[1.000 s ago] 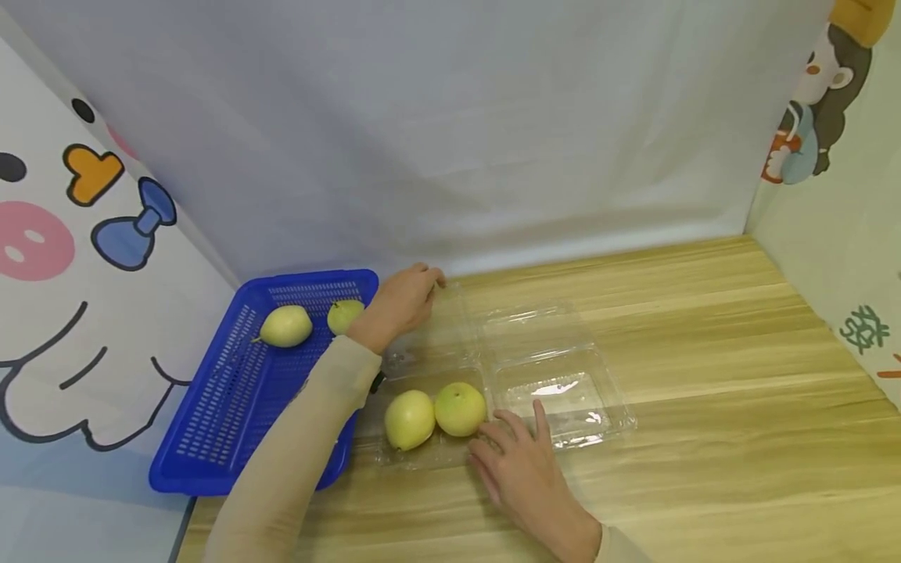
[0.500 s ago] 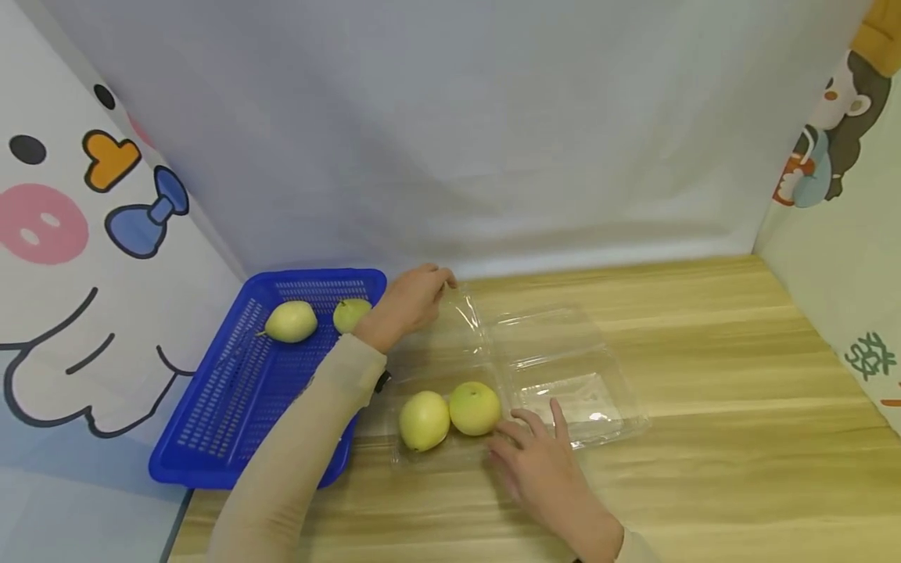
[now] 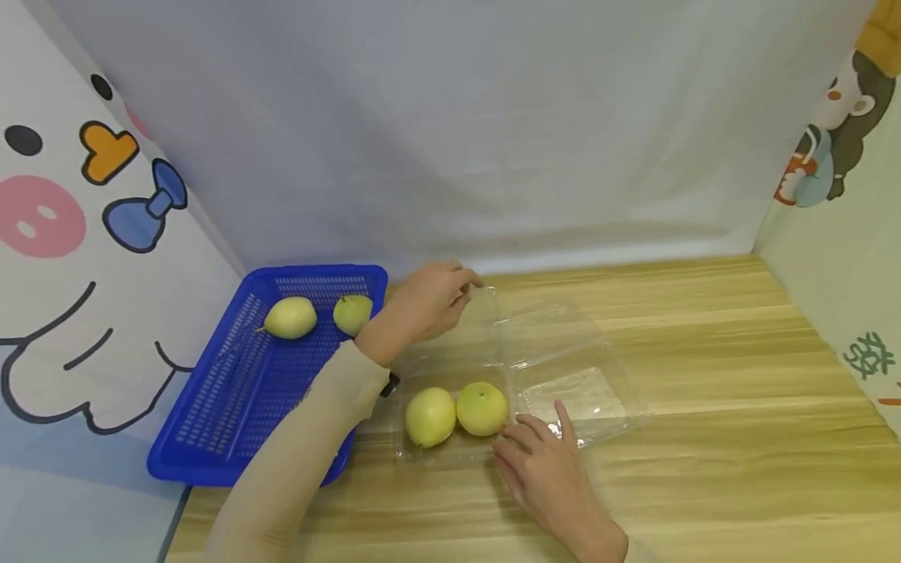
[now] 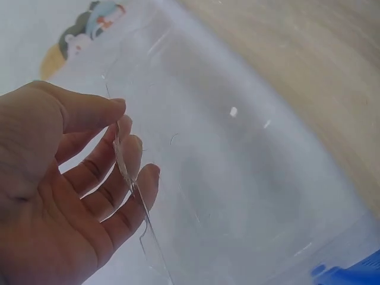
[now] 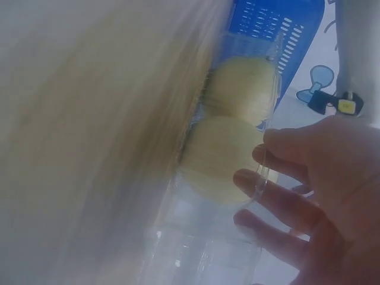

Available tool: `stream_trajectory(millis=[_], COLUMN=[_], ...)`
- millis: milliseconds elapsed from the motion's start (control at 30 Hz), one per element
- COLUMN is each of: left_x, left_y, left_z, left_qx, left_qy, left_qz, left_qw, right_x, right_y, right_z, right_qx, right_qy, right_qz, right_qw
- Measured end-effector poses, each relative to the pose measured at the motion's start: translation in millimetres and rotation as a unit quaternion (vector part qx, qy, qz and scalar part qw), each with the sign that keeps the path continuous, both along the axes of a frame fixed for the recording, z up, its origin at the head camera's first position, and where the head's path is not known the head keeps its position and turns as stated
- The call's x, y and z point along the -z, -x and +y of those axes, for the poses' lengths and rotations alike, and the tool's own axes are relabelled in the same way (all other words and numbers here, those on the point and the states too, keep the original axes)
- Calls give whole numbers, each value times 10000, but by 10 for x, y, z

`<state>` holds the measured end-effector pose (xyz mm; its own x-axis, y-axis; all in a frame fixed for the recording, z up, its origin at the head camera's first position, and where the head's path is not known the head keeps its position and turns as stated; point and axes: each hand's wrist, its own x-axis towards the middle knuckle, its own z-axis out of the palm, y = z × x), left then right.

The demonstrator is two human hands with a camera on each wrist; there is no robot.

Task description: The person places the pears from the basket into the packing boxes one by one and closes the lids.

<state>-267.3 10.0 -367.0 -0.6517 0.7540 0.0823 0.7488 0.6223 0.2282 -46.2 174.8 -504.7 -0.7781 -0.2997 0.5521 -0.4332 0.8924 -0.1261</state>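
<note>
On the light wooden tabletop (image 3: 704, 438), the blue perforated plastic basket (image 3: 232, 407) kept two pale green pears (image 3: 290, 317), while the clear plastic clamshell box (image 3: 521, 383) beside it already held two yellow-green pears (image 3: 456, 412) and was not yet closed. The left hand (image 3: 429, 301) pinched the lid's far edge, lifting it partway; the right hand (image 3: 549, 465) lay with straight fingers on the box's near rim. The wrist views were blurred, and the clear lid's outline was hard to trace.

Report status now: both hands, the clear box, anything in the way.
Left hand pinches clamshell lid. Right hand steadies its tray edge, open. Two pears inside; nothing blocking.
</note>
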Motion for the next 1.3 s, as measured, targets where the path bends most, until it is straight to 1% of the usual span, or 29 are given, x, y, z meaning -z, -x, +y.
stream_trajectory(millis=[67, 167, 300, 400, 500, 633, 833, 933, 1033, 1167, 1300], left_x=[-46, -68, -16, 48, 116, 223, 443, 538, 608, 682, 764], left_y=[-126, -330, -581, -742, -889, -1060, -1258, -1337, -1394, -1452, -1488], left_z=[-47, -130, -231, -273, -312, -369, -461, -510, -553, -594, -622], left_qx=[194, 438, 762, 958, 965, 817, 837, 771, 639, 490, 376], left_qy=[-102, -379, -720, -826, -838, -740, -763, -833, -816, -787, -878], left_qz=[223, 456, 709, 824, 782, 705, 816, 707, 517, 398, 308], left_qw=[9995, 9973, 9920, 9885, 9887, 9914, 9902, 9910, 9933, 9949, 9949], right_x=[10, 20, 22, 10, -2, -12, -20, -17, -12, -13, -27], right_y=[2, 9, 16, 11, 10, 4, -6, -6, -2, 6, 4], right_z=[-8, -14, -16, -9, -5, -10, -27, -35, -32, -21, -13], right_qx=[17, -13, -88, -99, -114, -133, -187, -213, -242, -319, -371], right_qy=[57, 160, 222, 238, 245, 218, 192, 195, 219, 284, 414], right_qz=[22, 79, 95, 25, -31, -64, -55, -38, -8, 72, 239], right_qw=[10000, 9998, 9997, 9997, 9996, 9997, 9996, 9996, 9995, 9991, 9982])
